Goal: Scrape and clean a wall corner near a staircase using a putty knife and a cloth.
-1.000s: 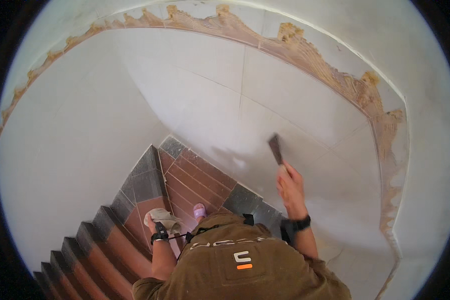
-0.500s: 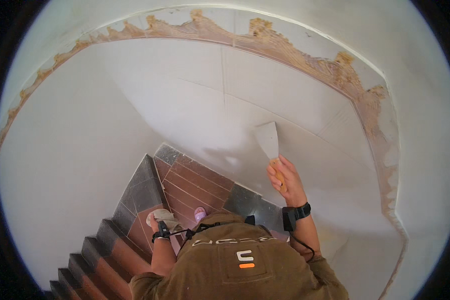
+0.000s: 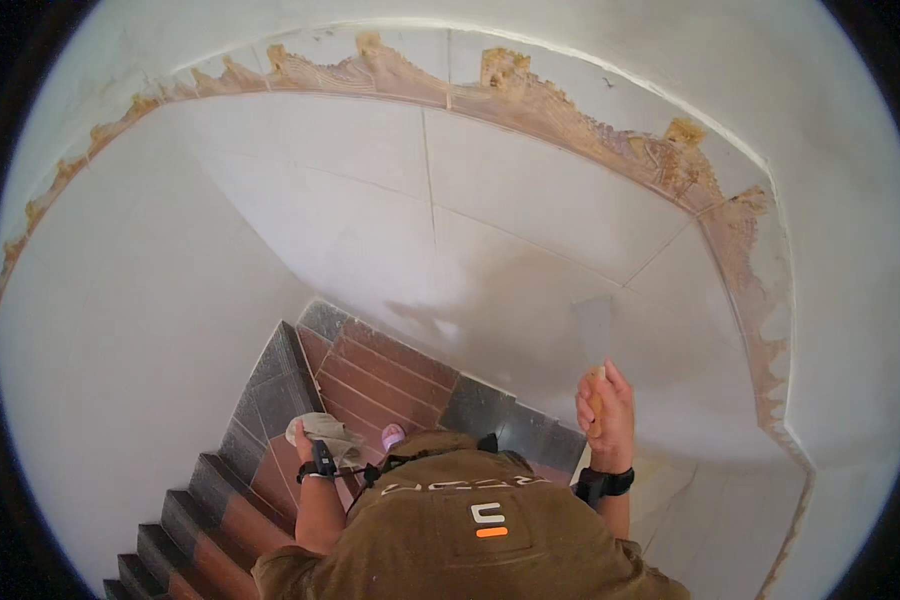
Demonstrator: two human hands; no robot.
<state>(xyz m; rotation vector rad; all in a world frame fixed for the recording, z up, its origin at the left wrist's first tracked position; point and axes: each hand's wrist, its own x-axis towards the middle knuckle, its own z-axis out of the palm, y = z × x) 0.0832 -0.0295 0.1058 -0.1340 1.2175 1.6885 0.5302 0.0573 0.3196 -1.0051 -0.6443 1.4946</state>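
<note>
My right hand (image 3: 610, 412) is wrapped around the wooden handle of a putty knife (image 3: 593, 328). Its wide, pale blade points up and lies over the white wall (image 3: 510, 300); whether the edge touches the surface I cannot tell. Low on the left, my left hand (image 3: 303, 442) grips a crumpled beige cloth (image 3: 335, 440), with some of its fingers hidden behind the fabric. Both wrists wear black bands with small devices. Thin joint lines run across the wall beside the blade.
Red and black tiled stairs (image 3: 210, 510) descend at the lower left. A tiled landing (image 3: 385, 375) lies below, with my foot in a pink slipper (image 3: 393, 436). Along the wall's upper edge runs a ragged brown decorative band (image 3: 570, 120).
My right hand has moved right and lower with the putty knife, and the blade now stands more upright. The view has shifted slightly. My left hand still holds the cloth.
</note>
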